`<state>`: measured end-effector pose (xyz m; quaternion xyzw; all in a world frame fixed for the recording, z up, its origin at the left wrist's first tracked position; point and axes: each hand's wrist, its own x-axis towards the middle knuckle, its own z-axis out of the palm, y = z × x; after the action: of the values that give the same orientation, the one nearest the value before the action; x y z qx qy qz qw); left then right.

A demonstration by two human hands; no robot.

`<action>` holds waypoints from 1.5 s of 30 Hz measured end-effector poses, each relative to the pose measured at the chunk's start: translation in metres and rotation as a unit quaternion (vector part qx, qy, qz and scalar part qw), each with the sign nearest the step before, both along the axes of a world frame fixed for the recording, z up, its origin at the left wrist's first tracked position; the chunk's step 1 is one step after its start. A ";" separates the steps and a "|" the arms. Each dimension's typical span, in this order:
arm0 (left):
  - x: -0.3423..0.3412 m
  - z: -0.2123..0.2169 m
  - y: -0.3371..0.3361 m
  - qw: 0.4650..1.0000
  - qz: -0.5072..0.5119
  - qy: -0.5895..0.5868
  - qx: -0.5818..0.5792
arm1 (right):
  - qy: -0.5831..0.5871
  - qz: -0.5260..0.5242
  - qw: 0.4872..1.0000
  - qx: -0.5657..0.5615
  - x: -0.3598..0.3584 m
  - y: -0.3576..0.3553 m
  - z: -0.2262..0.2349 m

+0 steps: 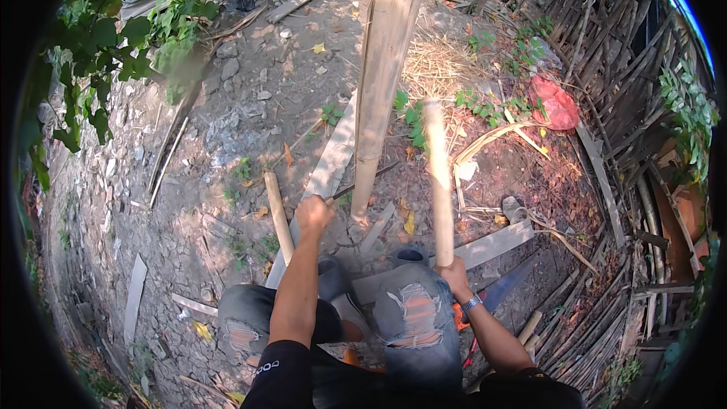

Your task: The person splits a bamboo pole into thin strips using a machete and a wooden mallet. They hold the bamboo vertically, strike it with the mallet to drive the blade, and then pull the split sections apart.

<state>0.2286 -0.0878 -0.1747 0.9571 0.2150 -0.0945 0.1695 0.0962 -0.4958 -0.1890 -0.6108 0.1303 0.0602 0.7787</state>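
My left hand is closed round the grip of a long knife with a dark, narrow blade. Its blade shows on both sides of a tall bamboo piece; whether it passes behind or into the bamboo I cannot tell. The bamboo stands nearly upright in front of me, its lower end near the ground. In my right hand is a thick, pale wooden stick, gripped at its lower end and raised upright to the right of the bamboo. A shorter round stick leans just left of my left hand.
Flat boards lie crosswise and lengthwise around my feet. By my right knee is a handsaw with a bluish blade. A red plastic bag lies at the right, near a heap of sticks. Leafy branches hang at the left.
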 end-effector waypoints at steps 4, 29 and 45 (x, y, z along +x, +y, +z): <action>-0.012 -0.034 0.003 0.999 0.033 -0.008 -0.004 | 0.251 0.171 0.942 -0.147 0.010 0.020 0.040; -0.012 -0.085 -0.027 0.996 0.053 0.008 -0.078 | -0.350 -0.091 0.932 0.008 0.133 -0.011 0.335; -0.034 -0.093 -0.016 0.994 0.043 0.079 -0.068 | 0.006 0.016 0.964 -0.266 0.068 -0.007 0.130</action>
<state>0.1947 -0.1037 -0.2674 0.9226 0.2620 -0.1770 0.2209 0.1644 -0.5028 -0.0592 -0.7973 0.1364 0.0394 0.5867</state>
